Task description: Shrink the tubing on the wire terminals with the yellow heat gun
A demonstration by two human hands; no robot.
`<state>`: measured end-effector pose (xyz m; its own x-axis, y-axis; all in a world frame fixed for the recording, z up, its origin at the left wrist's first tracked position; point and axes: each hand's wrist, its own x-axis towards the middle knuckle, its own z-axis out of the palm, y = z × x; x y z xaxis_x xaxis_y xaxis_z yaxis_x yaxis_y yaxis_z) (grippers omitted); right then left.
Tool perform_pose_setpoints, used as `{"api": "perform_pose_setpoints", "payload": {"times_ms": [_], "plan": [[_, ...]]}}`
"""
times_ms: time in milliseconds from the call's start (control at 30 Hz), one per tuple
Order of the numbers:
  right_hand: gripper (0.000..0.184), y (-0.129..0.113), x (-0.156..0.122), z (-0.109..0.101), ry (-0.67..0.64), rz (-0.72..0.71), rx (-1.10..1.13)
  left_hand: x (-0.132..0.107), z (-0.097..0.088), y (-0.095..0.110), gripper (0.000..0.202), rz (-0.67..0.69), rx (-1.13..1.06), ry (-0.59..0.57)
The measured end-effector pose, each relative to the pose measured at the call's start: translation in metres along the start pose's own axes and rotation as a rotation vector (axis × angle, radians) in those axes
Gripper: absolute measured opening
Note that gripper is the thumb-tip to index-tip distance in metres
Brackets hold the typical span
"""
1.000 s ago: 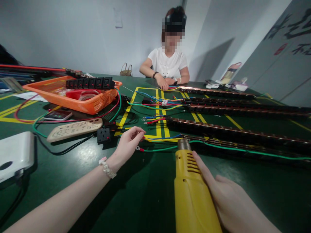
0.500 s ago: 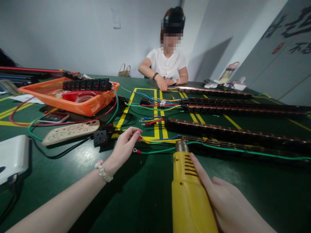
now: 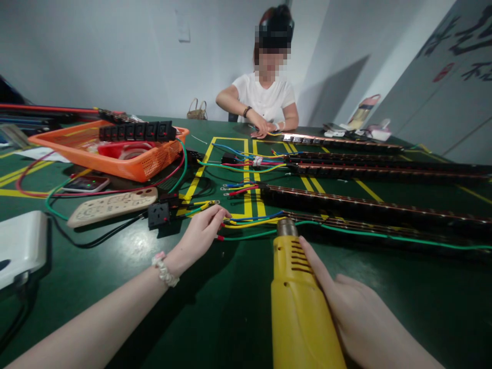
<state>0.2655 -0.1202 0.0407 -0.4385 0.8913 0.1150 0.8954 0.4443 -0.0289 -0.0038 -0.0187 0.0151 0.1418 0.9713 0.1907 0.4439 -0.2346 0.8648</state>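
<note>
1. Heat gun [image 3: 305,307], one, yellow, lower centre-right of the frame, its metal nozzle just beside a bundle of wires [image 3: 255,221].
2. Two hands: the right hand [image 3: 355,312] is wrapped around the heat gun, lower right; the left hand [image 3: 203,228], centre, has its fingers closed on the bundle's ends.
3. At least four long dark strips [image 3: 361,204] run across the right half.
4. One orange basket [image 3: 154,168], upper left; below it, one beige patterned oblong [image 3: 113,207] and one black socket block [image 3: 159,216]; one white device [image 3: 23,243], far left.
5. Dark green surface [image 3: 215,318], marked with yellow lines [image 3: 248,177].
6. One co-worker [image 3: 265,97], top centre, before a pale wall [image 3: 107,51]; one bottle [image 3: 361,115], upper right.
</note>
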Motion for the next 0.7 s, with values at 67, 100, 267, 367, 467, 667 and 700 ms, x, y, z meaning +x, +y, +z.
{"api": "perform_pose_setpoints", "payload": {"times_ms": [67, 100, 267, 367, 467, 667, 700], "plan": [[0.104, 0.001, 0.004, -0.001, 0.003, -0.002, -0.025, 0.001, 0.000, -0.003, 0.033, 0.011, -0.014, -0.003], [0.104, 0.001, 0.005, -0.001, 0.009, -0.007, -0.039, 0.002, 0.000, -0.004, 0.033, 0.014, -0.028, -0.002], [0.102, 0.001, 0.008, -0.001, 0.046, -0.025, -0.040, 0.002, 0.001, -0.007, 0.033, 0.011, -0.072, -0.003], [0.102, 0.002, 0.007, 0.000, 0.028, -0.014, -0.027, 0.002, 0.001, -0.006, 0.033, 0.018, -0.067, 0.005], [0.106, 0.003, 0.006, 0.004, 0.034, -0.011, -0.052, 0.002, 0.001, -0.004, 0.034, 0.028, -0.052, 0.011], [0.110, -0.009, 0.011, 0.005, 0.004, -0.086, -0.031, 0.003, 0.002, -0.002, 0.035, 0.044, -0.012, 0.022], [0.110, -0.013, 0.014, 0.004, -0.017, -0.101, -0.044, 0.003, 0.002, -0.002, 0.035, 0.046, -0.008, 0.023]]}}
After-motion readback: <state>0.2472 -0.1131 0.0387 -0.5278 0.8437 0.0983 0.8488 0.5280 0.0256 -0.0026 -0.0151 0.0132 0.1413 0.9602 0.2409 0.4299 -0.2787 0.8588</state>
